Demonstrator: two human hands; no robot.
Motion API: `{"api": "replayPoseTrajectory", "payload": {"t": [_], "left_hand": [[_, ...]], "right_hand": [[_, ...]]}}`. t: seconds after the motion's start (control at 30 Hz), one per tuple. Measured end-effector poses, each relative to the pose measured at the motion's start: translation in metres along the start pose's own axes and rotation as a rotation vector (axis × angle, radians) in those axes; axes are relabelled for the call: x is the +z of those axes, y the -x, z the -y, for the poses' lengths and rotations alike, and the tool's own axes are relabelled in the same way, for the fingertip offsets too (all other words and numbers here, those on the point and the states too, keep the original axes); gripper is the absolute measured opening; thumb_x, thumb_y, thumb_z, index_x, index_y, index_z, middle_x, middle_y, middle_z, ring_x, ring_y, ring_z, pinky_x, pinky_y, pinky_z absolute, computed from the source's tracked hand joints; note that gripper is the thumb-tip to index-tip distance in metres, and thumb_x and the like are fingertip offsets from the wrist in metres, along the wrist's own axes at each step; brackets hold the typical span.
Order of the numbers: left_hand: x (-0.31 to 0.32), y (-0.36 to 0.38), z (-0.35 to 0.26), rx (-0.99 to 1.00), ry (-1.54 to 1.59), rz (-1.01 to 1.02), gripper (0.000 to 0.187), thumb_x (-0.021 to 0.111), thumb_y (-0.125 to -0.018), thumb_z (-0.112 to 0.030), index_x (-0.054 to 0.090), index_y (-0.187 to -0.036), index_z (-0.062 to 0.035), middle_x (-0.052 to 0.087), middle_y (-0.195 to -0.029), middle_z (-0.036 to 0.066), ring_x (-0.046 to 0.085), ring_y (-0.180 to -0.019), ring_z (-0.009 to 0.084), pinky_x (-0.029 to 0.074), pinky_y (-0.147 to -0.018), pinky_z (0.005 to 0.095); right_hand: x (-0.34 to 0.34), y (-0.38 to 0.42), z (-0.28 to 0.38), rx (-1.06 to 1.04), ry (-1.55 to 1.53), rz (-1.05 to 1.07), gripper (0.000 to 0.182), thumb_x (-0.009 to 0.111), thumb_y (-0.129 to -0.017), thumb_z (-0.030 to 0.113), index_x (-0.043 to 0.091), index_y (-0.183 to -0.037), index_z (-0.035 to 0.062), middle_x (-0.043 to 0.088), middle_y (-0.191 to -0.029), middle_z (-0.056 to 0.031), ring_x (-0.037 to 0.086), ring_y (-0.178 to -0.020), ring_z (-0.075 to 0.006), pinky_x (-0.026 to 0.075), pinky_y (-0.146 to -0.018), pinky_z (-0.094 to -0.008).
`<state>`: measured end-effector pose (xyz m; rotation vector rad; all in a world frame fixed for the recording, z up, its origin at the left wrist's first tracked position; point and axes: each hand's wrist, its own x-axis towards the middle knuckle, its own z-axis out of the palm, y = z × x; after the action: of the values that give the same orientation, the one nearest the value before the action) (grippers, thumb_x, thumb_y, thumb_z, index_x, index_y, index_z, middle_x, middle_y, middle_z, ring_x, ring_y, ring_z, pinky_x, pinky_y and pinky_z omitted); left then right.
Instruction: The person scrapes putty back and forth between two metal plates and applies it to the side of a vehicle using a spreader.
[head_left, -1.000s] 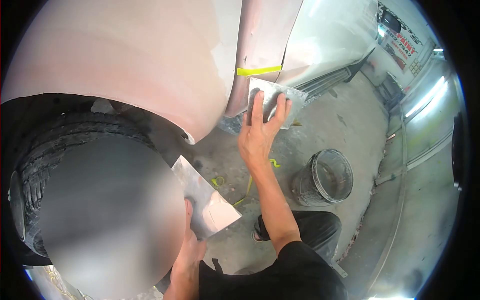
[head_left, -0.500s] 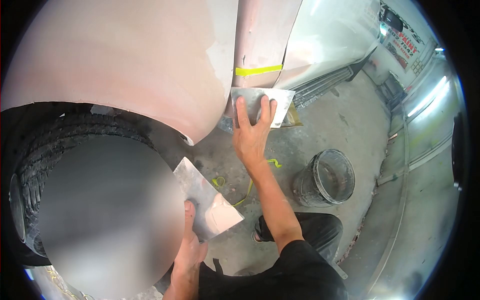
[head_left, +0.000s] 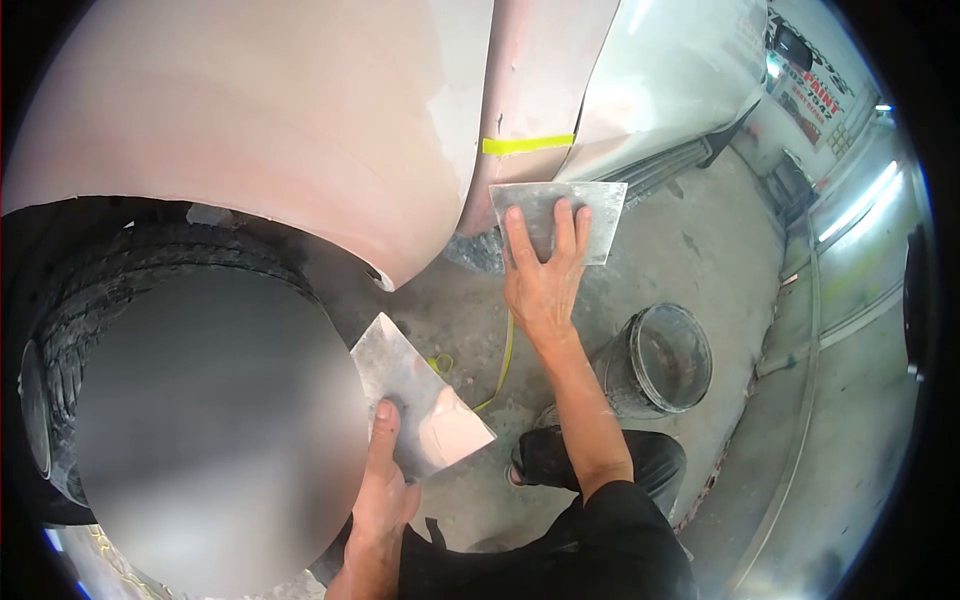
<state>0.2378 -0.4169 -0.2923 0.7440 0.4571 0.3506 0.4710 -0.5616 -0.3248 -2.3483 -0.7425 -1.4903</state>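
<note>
My right hand (head_left: 543, 285) presses its spread fingers on a thin grey metal plate (head_left: 600, 222), which lies against the lower part of a pinkish car panel (head_left: 530, 100), just below a yellow tape strip (head_left: 528, 145). Lower left, my left hand (head_left: 383, 475) grips a second grey plate (head_left: 390, 365) with the thumb on top. A smooth pinkish patch of paste (head_left: 455, 430) sits on that plate's right corner. The fingers under the left plate are hidden.
A dirty bucket (head_left: 672, 358) stands on the concrete floor right of my right forearm. The wheel arch and tyre (head_left: 60, 400) are at left, partly covered by a grey blur. Yellow tape (head_left: 508, 370) trails on the floor. A wall (head_left: 850, 400) runs along the right.
My right hand and its plate have shifted right along the panel's lower edge, and the plate now looks greyer. My left hand and its plate are nearly unmoved.
</note>
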Motion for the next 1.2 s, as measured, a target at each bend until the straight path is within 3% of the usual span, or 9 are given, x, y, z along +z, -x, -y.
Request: {"api": "replayPoseTrajectory", "payload": {"t": [0.13,0.43,0.63,0.73,0.83,0.93,1.03,1.13,1.2], "left_hand": [[0.002,0.002,-0.001,-0.016,-0.009,-0.004,0.028,0.063,-0.098,-0.022,0.061,-0.120,-0.0049,0.066,-0.111,0.004,0.066,-0.096,0.0168,0.055,-0.083,0.0351],[-0.004,-0.004,0.007,-0.015,-0.030,-0.004,0.028,0.062,-0.098,-0.023,0.060,-0.121,-0.0057,0.067,-0.111,0.004,0.067,-0.093,0.0176,0.056,-0.076,0.0351],[-0.004,-0.004,0.008,-0.022,-0.038,-0.003,0.028,0.062,-0.099,-0.025,0.060,-0.120,-0.0078,0.067,-0.105,0.004,0.068,-0.086,0.0171,0.056,-0.066,0.0331],[-0.005,-0.004,0.005,-0.077,-0.048,0.004,0.027,0.062,-0.099,-0.025,0.060,-0.120,-0.0082,0.068,-0.103,0.003,0.068,-0.082,0.0164,0.054,-0.060,0.0317],[-0.008,-0.003,0.007,-0.110,-0.068,0.020,0.026,0.061,-0.099,-0.024,0.060,-0.120,-0.0085,0.067,-0.102,0.002,0.067,-0.080,0.0159,0.053,-0.056,0.0306],[-0.005,-0.005,0.009,-0.034,-0.046,0.002,0.027,0.061,-0.099,-0.024,0.059,-0.121,-0.0084,0.067,-0.103,0.003,0.068,-0.082,0.0161,0.055,-0.059,0.0311],[0.002,-0.001,0.007,-0.010,-0.002,-0.023,0.029,0.061,-0.099,-0.023,0.059,-0.123,-0.0076,0.067,-0.108,0.004,0.068,-0.089,0.0174,0.057,-0.070,0.0332],[0.000,-0.002,0.007,-0.009,-0.013,0.010,0.031,0.061,-0.099,-0.022,0.058,-0.125,-0.0065,0.065,-0.114,0.005,0.066,-0.098,0.0191,0.056,-0.083,0.0365],[-0.005,-0.002,0.003,-0.036,0.008,0.036,0.031,0.061,-0.099,-0.023,0.058,-0.125,-0.0063,0.065,-0.114,0.005,0.066,-0.099,0.0191,0.056,-0.084,0.0367]], "right_hand": [[0.001,-0.003,-0.004,-0.049,0.070,-0.008,0.063,0.073,-0.080,0.010,0.057,-0.135,0.0354,0.034,-0.149,-0.0192,0.032,-0.136,-0.0516,0.050,-0.088,-0.0556],[0.009,-0.020,-0.007,-0.109,0.186,-0.109,0.063,0.067,-0.080,0.005,0.059,-0.133,0.0379,0.037,-0.148,-0.0147,0.040,-0.133,-0.0455,0.055,-0.075,-0.0470],[0.005,-0.024,-0.009,-0.097,0.215,-0.051,0.061,0.066,-0.081,0.006,0.060,-0.132,0.0384,0.038,-0.146,-0.0145,0.039,-0.133,-0.0428,0.051,-0.090,-0.0499],[0.010,-0.024,-0.012,-0.137,0.252,-0.179,0.060,0.066,-0.081,0.006,0.060,-0.131,0.0383,0.037,-0.146,-0.0152,0.039,-0.132,-0.0417,0.047,-0.096,-0.0510],[0.003,-0.033,-0.007,-0.150,0.282,-0.103,0.053,0.076,-0.078,0.011,0.066,-0.125,0.0332,0.034,-0.144,-0.0210,0.034,-0.130,-0.0503,0.049,-0.093,-0.0541],[0.003,-0.025,-0.009,-0.128,0.248,-0.069,0.051,0.075,-0.079,0.010,0.067,-0.123,0.0342,0.033,-0.143,-0.0216,0.036,-0.128,-0.0511,0.052,-0.087,-0.0535],[-0.003,-0.034,0.001,-0.061,0.228,-0.043,0.061,0.065,-0.078,0.004,0.063,-0.130,0.0352,0.035,-0.146,-0.0161,0.042,-0.124,-0.0402,0.049,-0.092,-0.0486],[0.005,-0.031,-0.007,-0.139,0.272,-0.165,0.063,0.064,-0.078,0.002,0.062,-0.131,0.0353,0.035,-0.145,-0.0160,0.042,-0.122,-0.0401,0.051,-0.088,-0.0467],[0.000,-0.032,-0.005,-0.093,0.230,-0.072,0.065,0.065,-0.077,0.001,0.062,-0.132,0.0361,0.035,-0.145,-0.0160,0.041,-0.124,-0.0402,0.052,-0.087,-0.0462]]}}
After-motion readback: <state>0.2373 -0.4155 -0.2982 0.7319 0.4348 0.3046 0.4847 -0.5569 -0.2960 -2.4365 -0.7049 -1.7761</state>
